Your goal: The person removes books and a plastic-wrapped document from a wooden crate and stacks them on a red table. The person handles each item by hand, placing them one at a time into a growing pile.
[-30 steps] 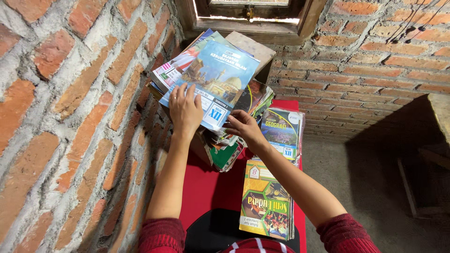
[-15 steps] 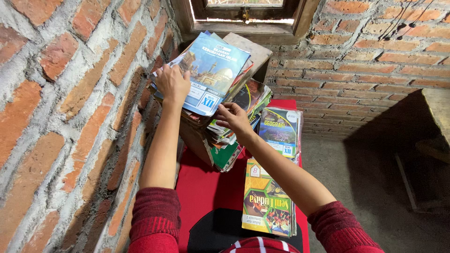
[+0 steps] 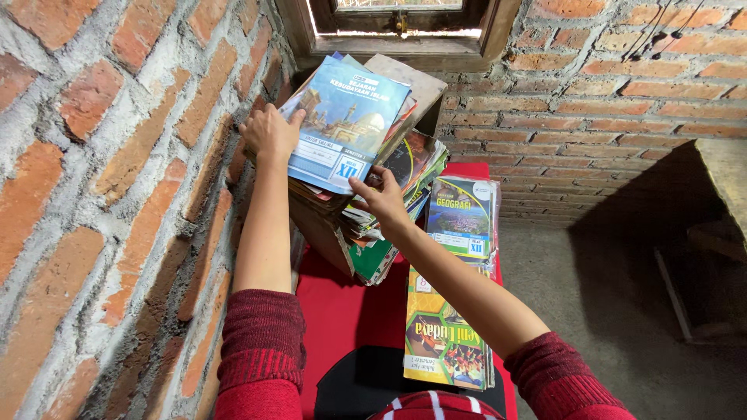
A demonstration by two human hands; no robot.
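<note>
Leaning against the brick wall, a tall stack of books is seen on a table with a red cloth. A brown box-like holder may be seen under the stack, but it cannot be told for sure whether the books sit inside it.

The top blue book is held at its left edge by the left hand, with the fingers curled around the edge in a grip. The book is tilted up, high on the stack, just below the wooden window frame. A picture of a building with domes is shown on its blue cover, and a white patch sits at its lower corner.

The lower right corner of the same book is touched by the right hand. Its fingers are bent and partly spread; whether they pinch the book or only rest on it cannot be told.

Beside the stack, a green and blue book is laid flat. Nearer to the person, a yellow and green book is laid on the red cloth. Red sleeves are worn on both arms.
</note>
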